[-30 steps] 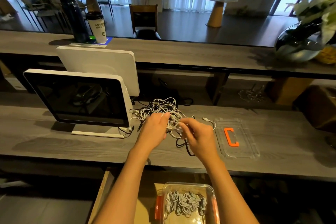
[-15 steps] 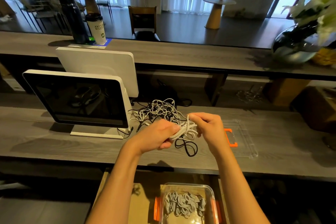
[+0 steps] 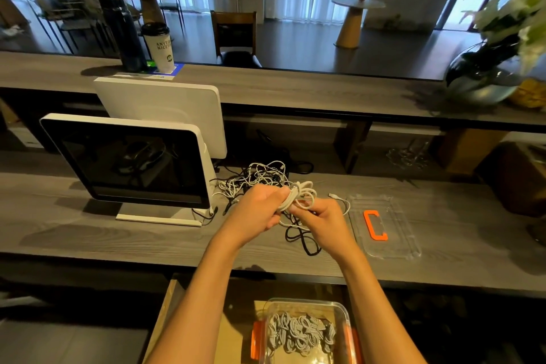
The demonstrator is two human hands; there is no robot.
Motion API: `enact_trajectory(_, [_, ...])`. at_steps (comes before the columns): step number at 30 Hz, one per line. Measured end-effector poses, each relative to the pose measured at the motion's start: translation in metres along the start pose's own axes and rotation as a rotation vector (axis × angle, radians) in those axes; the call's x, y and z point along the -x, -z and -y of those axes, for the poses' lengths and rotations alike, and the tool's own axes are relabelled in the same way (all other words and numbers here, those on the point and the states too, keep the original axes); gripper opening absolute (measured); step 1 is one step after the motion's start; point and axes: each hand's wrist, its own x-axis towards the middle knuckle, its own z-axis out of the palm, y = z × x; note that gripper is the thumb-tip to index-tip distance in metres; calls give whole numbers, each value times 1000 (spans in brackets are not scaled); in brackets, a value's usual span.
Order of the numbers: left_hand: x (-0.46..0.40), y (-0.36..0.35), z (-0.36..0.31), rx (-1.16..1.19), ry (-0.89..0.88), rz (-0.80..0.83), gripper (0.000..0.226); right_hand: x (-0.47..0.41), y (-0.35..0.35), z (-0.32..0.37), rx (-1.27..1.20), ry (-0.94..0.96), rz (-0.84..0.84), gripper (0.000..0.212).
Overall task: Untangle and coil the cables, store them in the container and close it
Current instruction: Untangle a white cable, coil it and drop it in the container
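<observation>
left hand (image 3: 256, 207) grips white cable coil (image 3: 298, 196) | right hand (image 3: 320, 217) pinches its loops | tangled cables (image 3: 260, 176) on desk (image 3: 88, 230) just beyond | open container (image 3: 307, 331) near, below desk edge | lid (image 3: 384, 226) right

Grey wood-grain counter (image 3: 88, 233) carried a white-framed monitor (image 3: 127, 162) on its stand at left, a tangle of white and black cables (image 3: 257, 179) mid-counter just beside the stand, and a clear lid (image 3: 384, 224) with orange clip lying flat to the right.
</observation>
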Motion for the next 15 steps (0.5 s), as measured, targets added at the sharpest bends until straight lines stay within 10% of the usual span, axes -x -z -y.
enact_trajectory(8, [-14,2,10,-361,52,-311,49,3,-10,16,326,-16,139,31])
enact_trajectory(15, [-20,8,16,-613,73,-163,49,1,1,20,1025,334,85,22])
